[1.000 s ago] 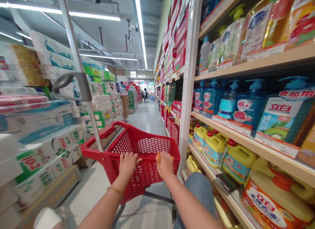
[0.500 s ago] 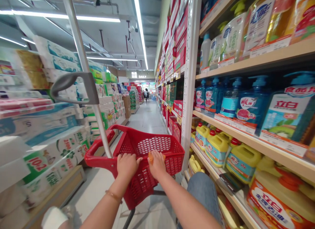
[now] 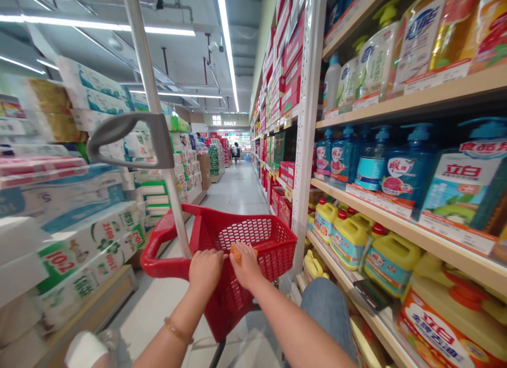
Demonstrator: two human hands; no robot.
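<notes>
A red plastic shopping cart basket (image 3: 253, 228) with a perforated wall stands in front of me. My left hand (image 3: 206, 269) is closed over its near rim, close to the base of a metal pole. My right hand (image 3: 246, 266) presses an orange cloth (image 3: 238, 252) onto the same rim, just right of the left hand; much of the cloth is hidden under the fingers. The silver pole (image 3: 146, 67) rises from the cart and carries a grey loop handle (image 3: 163, 141). The cart's red push handle (image 3: 156, 252) lies to the left.
Shelves (image 3: 412, 106) of pump bottles (image 3: 406, 162) and yellow jugs (image 3: 386, 262) line the right side, close to my knee (image 3: 327, 315). Stacked tissue packs (image 3: 95, 252) stand on the left. A tiled aisle (image 3: 233, 186) runs ahead, with a person (image 3: 236, 150) far off.
The cart's handle end and pole have shifted to the right. My right hand has slid slightly left along the rim with the orange cloth, nearer my left hand.
</notes>
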